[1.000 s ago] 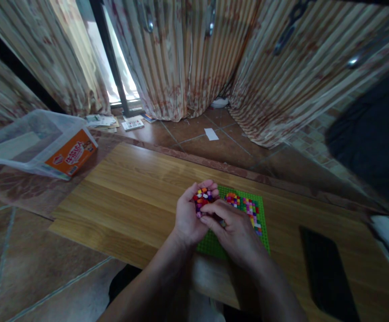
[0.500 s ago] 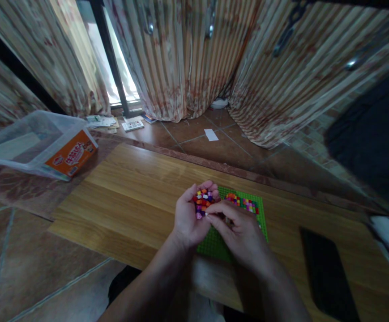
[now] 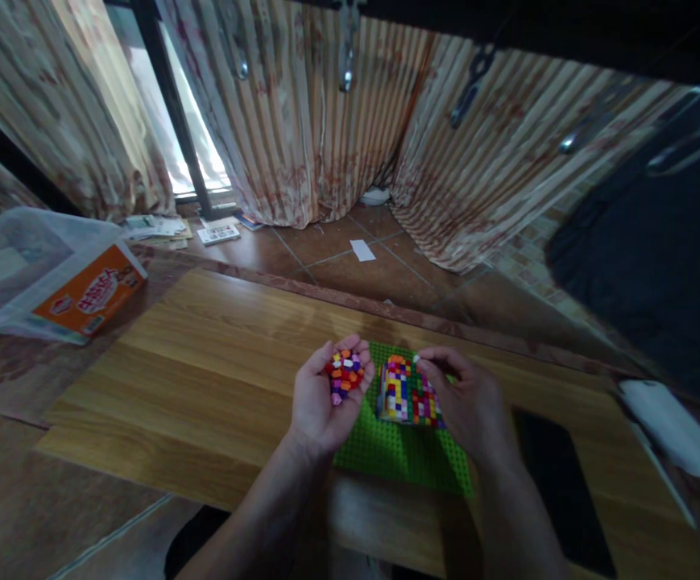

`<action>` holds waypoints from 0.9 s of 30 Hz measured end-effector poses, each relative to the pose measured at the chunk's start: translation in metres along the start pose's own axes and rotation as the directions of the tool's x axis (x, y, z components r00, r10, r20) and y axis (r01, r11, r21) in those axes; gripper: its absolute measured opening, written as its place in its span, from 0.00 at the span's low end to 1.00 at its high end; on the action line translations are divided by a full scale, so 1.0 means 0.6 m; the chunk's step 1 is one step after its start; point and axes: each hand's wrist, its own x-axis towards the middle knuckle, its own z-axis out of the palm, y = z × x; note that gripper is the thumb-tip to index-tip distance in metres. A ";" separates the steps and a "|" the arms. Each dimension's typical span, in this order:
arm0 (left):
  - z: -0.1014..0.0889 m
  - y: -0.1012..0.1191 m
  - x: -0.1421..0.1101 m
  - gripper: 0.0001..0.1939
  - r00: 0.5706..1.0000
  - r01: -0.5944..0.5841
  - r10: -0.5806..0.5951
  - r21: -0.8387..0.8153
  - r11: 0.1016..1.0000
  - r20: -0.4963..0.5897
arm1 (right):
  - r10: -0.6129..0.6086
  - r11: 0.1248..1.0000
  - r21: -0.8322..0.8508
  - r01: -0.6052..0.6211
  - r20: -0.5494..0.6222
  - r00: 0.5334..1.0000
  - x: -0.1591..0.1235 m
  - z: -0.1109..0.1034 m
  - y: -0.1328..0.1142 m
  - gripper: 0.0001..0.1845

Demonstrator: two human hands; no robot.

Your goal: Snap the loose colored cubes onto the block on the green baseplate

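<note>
Palm up and cupped, my left hand (image 3: 319,403) holds a heap of small toy bricks (image 3: 345,374) in red, orange, purple, pink, white and other colours. My right hand (image 3: 470,399) pinches a small white brick (image 3: 417,359) between thumb and fingertips, over the far side of a block of multicoloured bricks (image 3: 399,395). That block stands on a green studded baseplate (image 3: 398,459). My right hand covers the block's right part and some of the baseplate. Whether the white brick touches the studs, I cannot tell.
The baseplate lies on a wooden table (image 3: 192,362). A dark flat slab (image 3: 561,483) lies right of my right forearm. At the left stands a clear plastic bin (image 3: 41,266) with an orange label. Striped curtains (image 3: 301,121) hang beyond the table.
My right hand has moved from the bricks in my left palm rightward to the brick block, carrying a white brick. More of the block shows now. The camera view has shifted slightly.
</note>
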 end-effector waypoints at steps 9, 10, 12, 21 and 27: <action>0.001 0.000 0.000 0.15 1.000 -0.009 0.009 0.006 1.000 -0.013 | -0.042 0.999 0.025 0.042 0.023 0.999 0.011 0.018 0.011 0.08; 0.001 0.000 0.000 0.15 1.000 -0.008 0.008 0.006 1.000 -0.014 | -0.031 0.999 0.031 0.030 0.025 0.999 0.012 0.019 0.013 0.08; 0.002 0.001 0.000 0.15 1.000 -0.004 0.004 0.005 1.000 -0.017 | -0.008 0.999 0.038 0.006 0.035 0.999 0.013 0.021 0.016 0.08; 0.001 0.001 0.000 0.14 1.000 -0.007 0.007 0.001 1.000 -0.025 | 0.114 0.984 0.124 -0.126 0.097 0.989 0.014 0.023 0.021 0.10; 0.002 0.001 -0.001 0.14 1.000 -0.006 0.006 0.012 1.000 -0.026 | 0.122 0.977 0.160 -0.141 0.119 0.985 0.017 0.025 0.027 0.11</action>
